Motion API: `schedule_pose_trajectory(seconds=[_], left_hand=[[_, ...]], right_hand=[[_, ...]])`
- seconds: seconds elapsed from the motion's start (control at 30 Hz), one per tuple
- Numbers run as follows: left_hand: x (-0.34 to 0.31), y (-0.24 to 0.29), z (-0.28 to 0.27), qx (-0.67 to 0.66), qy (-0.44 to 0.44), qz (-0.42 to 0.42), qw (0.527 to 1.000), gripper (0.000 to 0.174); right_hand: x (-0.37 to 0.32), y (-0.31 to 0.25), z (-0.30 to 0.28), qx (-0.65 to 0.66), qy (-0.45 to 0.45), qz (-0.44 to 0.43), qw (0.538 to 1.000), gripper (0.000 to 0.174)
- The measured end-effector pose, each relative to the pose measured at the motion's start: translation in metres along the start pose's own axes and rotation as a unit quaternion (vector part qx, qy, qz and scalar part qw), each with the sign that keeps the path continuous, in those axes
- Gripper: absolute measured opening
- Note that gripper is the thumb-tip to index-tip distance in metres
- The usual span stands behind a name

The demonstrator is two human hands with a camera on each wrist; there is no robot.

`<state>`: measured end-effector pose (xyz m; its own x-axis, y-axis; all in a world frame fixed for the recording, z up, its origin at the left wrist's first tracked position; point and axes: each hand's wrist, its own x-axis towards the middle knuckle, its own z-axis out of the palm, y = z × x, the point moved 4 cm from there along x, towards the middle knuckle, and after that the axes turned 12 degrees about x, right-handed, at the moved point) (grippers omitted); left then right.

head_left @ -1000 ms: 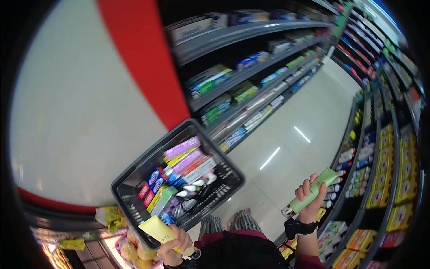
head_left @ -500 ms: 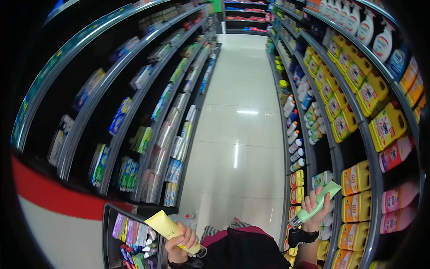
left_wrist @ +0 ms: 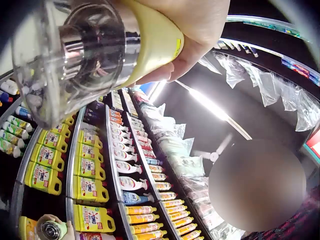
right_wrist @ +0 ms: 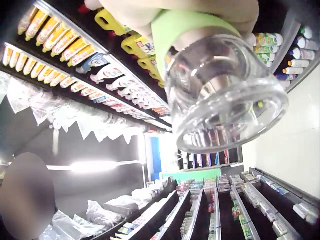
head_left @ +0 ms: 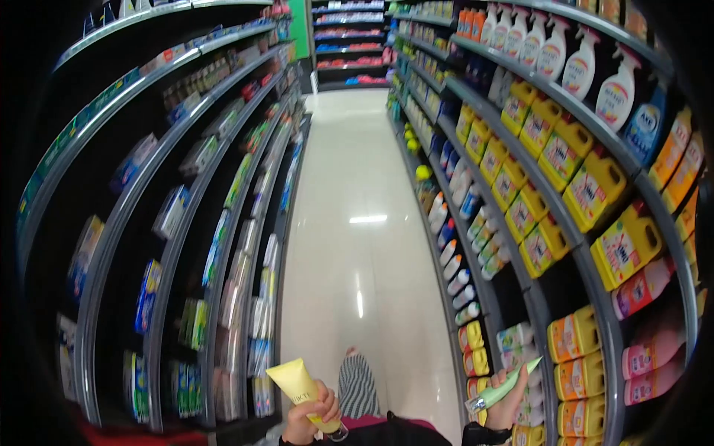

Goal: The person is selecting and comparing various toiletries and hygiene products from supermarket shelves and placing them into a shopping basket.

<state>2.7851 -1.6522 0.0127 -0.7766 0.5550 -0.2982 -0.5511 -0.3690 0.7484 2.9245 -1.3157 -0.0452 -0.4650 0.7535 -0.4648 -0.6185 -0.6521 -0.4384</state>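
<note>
My left hand grips a pale yellow squeeze tube, its flat end pointing up and to the left. The tube's clear cap sticks out below the hand and fills the upper left of the left wrist view. A light green squeeze tube is held in my right hand, flat end up to the right and cap low to the left. Its clear cap looms large in the right wrist view. The two hands are well apart, the right one near the right-hand shelves.
A store aisle floor runs ahead between two shelf rows. Boxed goods sit on the left shelves. On the right stand yellow jugs, white spray bottles and pink bottles. A striped trouser leg shows below.
The head view has swung from the filled black basket at left to face straight down the aisle, and the basket has left view. Both hands still hold their tubes.
</note>
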Motion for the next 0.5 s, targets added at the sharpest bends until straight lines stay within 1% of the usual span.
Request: schedule_pose_trajectory(seconds=[0.07, 0.1, 0.13, 0.17, 0.2, 0.27, 0.3, 0.33, 0.37, 0.4, 0.47, 0.5], left_hand=[[0.034, 0.011, -0.028, -0.031, -0.001, 0.015, 0.999, 0.021], [0.051, 0.023, -0.040, -0.047, -0.018, 0.028, 0.998, 0.020], [0.064, 0.041, -0.046, -0.063, -0.030, 0.040, 0.997, 0.019], [0.055, 0.060, -0.049, -0.096, -0.058, 0.052, 0.992, 0.024], [0.069, 0.067, -0.070, -0.073, -0.018, 0.038, 0.996, 0.032], [0.100, 0.081, -0.118, -0.111, -0.079, 0.087, 0.987, 0.034], [0.109, 0.091, -0.132, -0.116, -0.083, 0.093, 0.985, 0.034], [0.116, 0.100, -0.152, -0.096, 0.026, 0.089, 0.991, 0.038], [0.122, 0.107, -0.172, -0.075, 0.135, 0.083, 0.985, 0.043], [0.131, 0.111, -0.184, -0.080, 0.132, 0.086, 0.984, 0.043], [0.135, 0.127, -0.210, -0.119, 0.134, 0.108, 0.978, 0.049], [0.133, 0.153, -0.190, -0.128, 0.157, 0.131, 0.970, 0.041]], right_hand=[[0.020, 0.017, 0.028, -0.012, 0.020, -0.001, 1.000, 0.032], [0.029, 0.030, 0.054, -0.006, 0.006, -0.014, 1.000, 0.032], [0.035, 0.049, 0.079, -0.023, 0.006, 0.021, 0.999, 0.031], [0.041, 0.068, 0.102, -0.041, 0.005, 0.056, 0.998, 0.029], [0.058, 0.089, 0.120, -0.045, -0.049, 0.059, 0.996, 0.026], [0.091, 0.143, 0.166, -0.045, -0.095, 0.129, 0.986, 0.023], [0.099, 0.170, 0.189, -0.068, -0.122, 0.137, 0.981, 0.022], [0.098, 0.196, 0.220, -0.092, -0.148, 0.145, 0.974, 0.022], [0.090, 0.212, 0.250, -0.161, -0.197, 0.130, 0.958, 0.024], [0.082, 0.229, 0.280, -0.198, -0.244, 0.072, 0.947, 0.030], [0.081, 0.257, 0.308, -0.206, -0.303, 0.034, 0.930, 0.032], [0.080, 0.266, 0.322, -0.194, -0.315, 0.031, 0.929, 0.032]])
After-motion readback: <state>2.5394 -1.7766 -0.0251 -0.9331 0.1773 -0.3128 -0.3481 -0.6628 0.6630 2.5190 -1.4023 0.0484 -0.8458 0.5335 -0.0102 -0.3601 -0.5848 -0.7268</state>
